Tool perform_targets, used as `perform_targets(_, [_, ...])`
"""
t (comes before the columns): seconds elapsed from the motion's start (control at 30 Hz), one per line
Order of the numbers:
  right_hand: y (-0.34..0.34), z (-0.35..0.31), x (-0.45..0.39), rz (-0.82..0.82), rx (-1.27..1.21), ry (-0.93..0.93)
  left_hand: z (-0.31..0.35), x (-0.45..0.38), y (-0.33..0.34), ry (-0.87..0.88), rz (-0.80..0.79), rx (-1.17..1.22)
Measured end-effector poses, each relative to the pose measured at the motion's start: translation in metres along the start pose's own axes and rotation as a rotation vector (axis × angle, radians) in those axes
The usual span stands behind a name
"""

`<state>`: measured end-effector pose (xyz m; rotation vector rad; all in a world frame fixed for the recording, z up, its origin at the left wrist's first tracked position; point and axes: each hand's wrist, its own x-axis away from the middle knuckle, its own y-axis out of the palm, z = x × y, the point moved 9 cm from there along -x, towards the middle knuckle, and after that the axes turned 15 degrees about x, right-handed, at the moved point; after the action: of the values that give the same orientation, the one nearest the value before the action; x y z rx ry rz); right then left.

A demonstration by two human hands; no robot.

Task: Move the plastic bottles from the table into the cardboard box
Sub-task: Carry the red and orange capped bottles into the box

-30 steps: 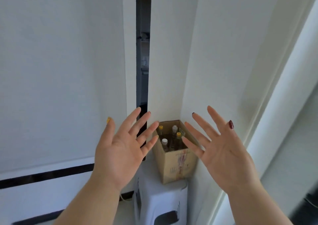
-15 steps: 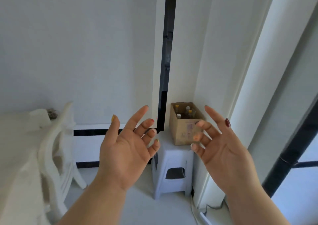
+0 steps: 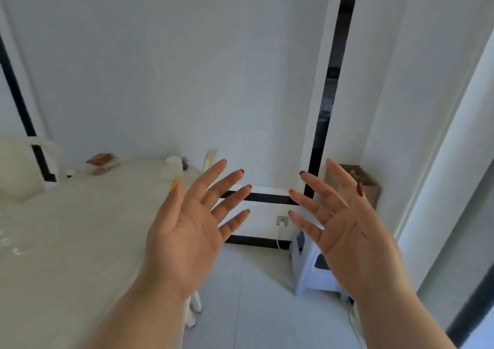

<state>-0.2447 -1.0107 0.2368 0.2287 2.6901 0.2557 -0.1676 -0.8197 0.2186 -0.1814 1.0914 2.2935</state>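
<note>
Two hands, left hand (image 3: 184, 231) and right hand (image 3: 347, 231), are hovering palms-up, fingers spread apart, gripping nothing. Cardboard box (image 3: 370, 188) is sitting on the stool (image 3: 312, 276), bottles inside blurred. Risk: bumping the box while reaching past would be tipping it off.

Hands: two, a left hand (image 3: 184, 231) and a right hand (image 3: 347, 231), each with five fingers spread. Bench (image 3: 66, 228): one, white. Cardboard box (image 3: 370, 188): one, standing on a stool (image 3: 310, 276); stools: one. Bottles inside the box: caps are visible, but too blurred for a count. White cup (image 3: 173, 167) on the bench: one. Wrapped brownish item (image 3: 100, 159) at the far bench edge: one. Small dark object (image 3: 184, 163) just beside the cup: one. Wall socket (image 3: 282, 220): one, with one white cable (image 3: 278, 237) plugged in. White chair (image 3: 24, 167) at left: one.
</note>
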Motion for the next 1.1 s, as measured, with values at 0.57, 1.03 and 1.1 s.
perform_targets(0.57, [0.409,0.088,0.079,-0.238,0.064,-0.019,0.327,0.268,-0.192,0.337,0.341,-0.735])
perform_targets(1.03, [0.606,0.246,-0.051,-0.211,0.38,0.005,0.473,0.24,-0.422,0.355,0.677,-0.982])
perform_targets(1.1, [0.62,0.266,-0.075,-0.218,0.439,0.007,0.483,0.224,-0.457,0.309,0.701,-0.995])
